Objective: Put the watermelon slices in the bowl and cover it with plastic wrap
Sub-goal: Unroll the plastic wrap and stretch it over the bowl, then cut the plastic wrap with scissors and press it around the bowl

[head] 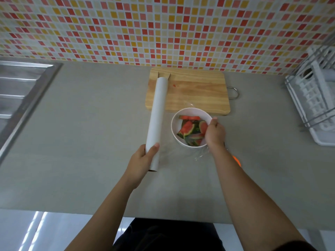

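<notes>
Red-green watermelon slices point(189, 128) already in round white bowl point(175, 129), mid-frame | my left grip point(143, 160) clasps long white wrap roll point(156, 113) | right grip point(214, 134) pinches clear film point(200, 153) at rim | sealing, cutting remain.

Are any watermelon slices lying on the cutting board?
No, the cutting board bears no slices, just a small red speck; the watermelon slices lie in the bowl.

— What colour is the long cylindrical roll of plastic wrap point(157, 113) gripped by the left hand point(142, 160)?
— Plain white. So is the round bowl point(174, 126) pinched by the right hand point(214, 133). Beside that pinch, the wedge-shaped watermelon slices point(188, 128) are red with striped green rinds.
— Beyond both grips?
— A pale, grained rectangular wooden cutting board point(195, 91), then a mosaic tile wall point(126, 24) of red, orange and yellow squares.
</notes>
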{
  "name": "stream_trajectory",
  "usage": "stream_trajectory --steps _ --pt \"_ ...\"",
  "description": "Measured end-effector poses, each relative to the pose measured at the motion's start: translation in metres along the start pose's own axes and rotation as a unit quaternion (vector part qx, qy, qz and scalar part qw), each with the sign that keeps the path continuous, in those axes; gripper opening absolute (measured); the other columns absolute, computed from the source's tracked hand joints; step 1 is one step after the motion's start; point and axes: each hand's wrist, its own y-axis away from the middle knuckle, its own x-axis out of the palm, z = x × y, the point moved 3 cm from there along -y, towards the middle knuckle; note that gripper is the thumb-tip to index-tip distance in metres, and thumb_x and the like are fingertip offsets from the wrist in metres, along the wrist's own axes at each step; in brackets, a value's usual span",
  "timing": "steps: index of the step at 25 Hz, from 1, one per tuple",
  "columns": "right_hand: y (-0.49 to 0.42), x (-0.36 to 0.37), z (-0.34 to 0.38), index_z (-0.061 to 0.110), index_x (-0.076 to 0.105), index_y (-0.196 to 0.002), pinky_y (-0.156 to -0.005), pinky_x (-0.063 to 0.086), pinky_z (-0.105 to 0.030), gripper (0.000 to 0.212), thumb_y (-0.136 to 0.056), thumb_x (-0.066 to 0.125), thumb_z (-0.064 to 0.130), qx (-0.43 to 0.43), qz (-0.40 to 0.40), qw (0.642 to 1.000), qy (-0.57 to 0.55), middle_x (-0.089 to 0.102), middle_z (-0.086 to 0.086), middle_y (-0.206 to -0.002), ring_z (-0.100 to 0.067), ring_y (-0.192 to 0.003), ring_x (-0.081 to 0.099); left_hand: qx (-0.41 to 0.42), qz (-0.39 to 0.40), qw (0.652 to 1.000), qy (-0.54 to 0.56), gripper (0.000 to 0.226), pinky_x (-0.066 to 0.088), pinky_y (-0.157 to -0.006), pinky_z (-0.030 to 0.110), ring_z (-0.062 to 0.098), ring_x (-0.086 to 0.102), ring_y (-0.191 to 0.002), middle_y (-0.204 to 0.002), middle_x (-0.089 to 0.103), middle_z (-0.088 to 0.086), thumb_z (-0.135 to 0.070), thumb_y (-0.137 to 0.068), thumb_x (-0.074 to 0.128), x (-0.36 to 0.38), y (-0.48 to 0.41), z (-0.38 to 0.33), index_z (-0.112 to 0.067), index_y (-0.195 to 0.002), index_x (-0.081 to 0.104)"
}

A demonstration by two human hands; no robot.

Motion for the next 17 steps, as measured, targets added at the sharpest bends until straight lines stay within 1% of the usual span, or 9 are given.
stream_trajectory --steps 2,4,6,8,10,12,13,15,17 --pt "-0.001 0.0 -0.002 -0.005 0.059 -0.113 -0.091 0.037 -0.037 0.055 -0.1 0.021 0.032 0.015 0.007 1.0 0.0 0.058 -0.029 -0.121 -0.04 -0.115 0.051 0.01 -0.041 0.998 -0.043 0.039 0.055 -0.063 0.037 0.023 0.063 -0.082 -0.093 0.063 0.007 -0.056 -0.087 0.05 0.0 -0.001 0.003 -0.018 -0.091 0.06" --pt "-0.002 0.0 -0.004 -0.004 0.06 -0.113 -0.091 0.038 -0.037 0.056 -0.1 0.02 0.034 0.019 0.007 1.0 0.001 0.058 -0.028 -0.122 -0.04 -0.115 0.051 0.045 -0.091 0.986 -0.131 0.042 0.054 -0.07 0.044 0.023 0.059 -0.081 -0.089 0.057 0.005 -0.055 -0.09 0.044 0.002 -0.002 0.003 -0.015 -0.085 0.058" --pt "-0.002 0.0 -0.005 -0.004 0.06 -0.112 -0.091 0.039 -0.037 0.058 -0.1 0.019 0.036 0.024 0.013 1.0 0.009 0.059 -0.027 -0.12 -0.04 -0.113 0.052 0.078 -0.118 0.975 -0.172 0.041 0.052 -0.072 0.046 0.022 0.056 -0.079 -0.085 0.053 0.003 -0.054 -0.091 0.042 0.002 -0.001 -0.001 -0.017 -0.078 0.055" --pt "-0.001 0.0 -0.005 0.001 0.06 -0.114 -0.094 0.038 -0.038 0.064 -0.098 0.015 0.044 0.051 0.038 0.998 0.017 0.058 -0.024 -0.123 -0.038 -0.115 0.052 0.095 -0.122 0.971 -0.181 0.039 0.05 -0.071 0.045 0.023 0.054 -0.077 -0.083 0.052 0.002 -0.052 -0.092 0.041 0.001 0.0 -0.002 -0.02 -0.074 0.051" --pt "-0.002 -0.005 -0.005 0.008 0.06 -0.116 -0.103 0.036 -0.039 0.081 -0.09 0.006 0.062 0.108 0.083 0.991 -0.01 0.059 -0.018 -0.124 -0.035 -0.116 0.053 0.106 -0.117 0.969 -0.19 0.038 0.048 -0.069 0.041 0.024 0.054 -0.078 -0.083 0.052 0.002 -0.052 -0.092 0.041 0.001 0.0 -0.003 -0.019 -0.076 0.052" --pt "-0.004 -0.015 -0.006 0.011 0.062 -0.115 -0.104 0.036 -0.041 0.086 -0.086 0.003 0.067 0.113 0.091 0.989 -0.019 0.061 -0.015 -0.123 -0.033 -0.116 0.053 0.11 -0.111 0.971 -0.182 0.039 0.047 -0.066 0.039 0.025 0.055 -0.08 -0.085 0.052 0.003 -0.052 -0.092 0.042 0.003 0.001 -0.005 -0.016 -0.08 0.054" --pt "-0.003 -0.024 -0.008 0.011 0.062 -0.113 -0.1 0.037 -0.04 0.075 -0.091 0.01 0.061 0.083 0.072 0.994 0.003 0.061 -0.015 -0.122 -0.034 -0.115 0.053 0.111 -0.11 0.971 -0.183 0.04 0.047 -0.064 0.036 0.025 0.055 -0.08 -0.086 0.053 0.004 -0.051 -0.092 0.042 0.004 0.001 -0.006 -0.015 -0.082 0.055" --pt "0.003 -0.045 -0.014 0.006 0.059 -0.112 -0.092 0.039 -0.039 0.042 -0.095 0.033 0.033 -0.009 0.025 0.993 0.115 0.059 -0.02 -0.12 -0.038 -0.115 0.051 0.113 -0.115 0.969 -0.187 0.042 0.047 -0.057 0.032 0.027 0.058 -0.082 -0.09 0.056 0.008 -0.05 -0.093 0.042 0.005 0.003 -0.007 -0.012 -0.088 0.058" --pt "0.015 -0.063 -0.028 0.004 0.056 -0.117 -0.09 0.04 -0.039 0.033 -0.088 0.046 0.017 -0.062 0.04 0.968 0.24 0.055 -0.025 -0.119 -0.04 -0.114 0.05 0.112 -0.116 0.973 -0.166 0.044 0.054 -0.054 0.035 0.029 0.059 -0.083 -0.094 0.057 0.012 -0.049 -0.093 0.043 0.006 0.007 -0.009 -0.008 -0.092 0.059"
